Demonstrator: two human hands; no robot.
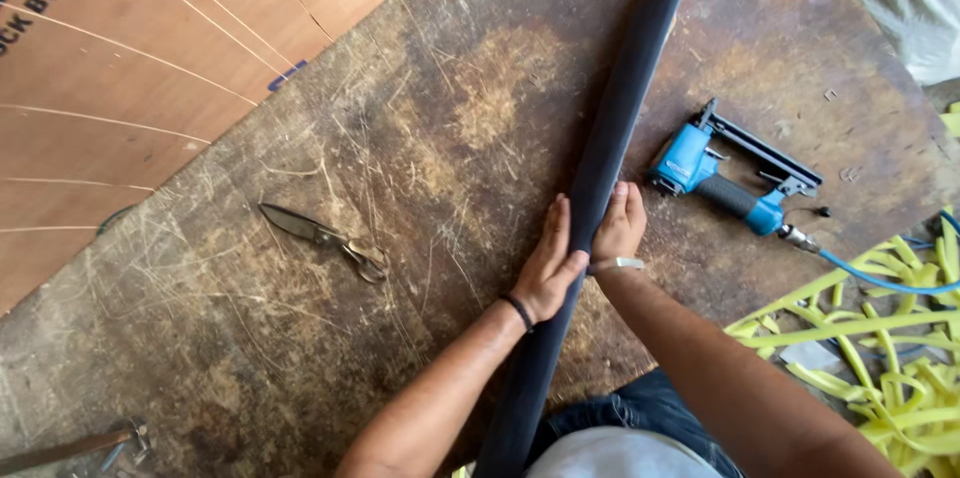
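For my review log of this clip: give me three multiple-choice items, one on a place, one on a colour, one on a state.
1. Where do the scissors lie?
A. left of the hands
B. on the pneumatic stapler
C. on the yellow strips

2. What colour is the pneumatic stapler body?
A. red
B. blue
C. green

3. What are the two hands doing?
A. holding the scissors
B. resting apart from everything
C. pressing the long dark fabric roll from both sides

Key: 1 A, they lie on the worn workbench left of the left hand. 2 B, its housing is blue. 3 C, the left hand and right hand flank the roll, palms against it.
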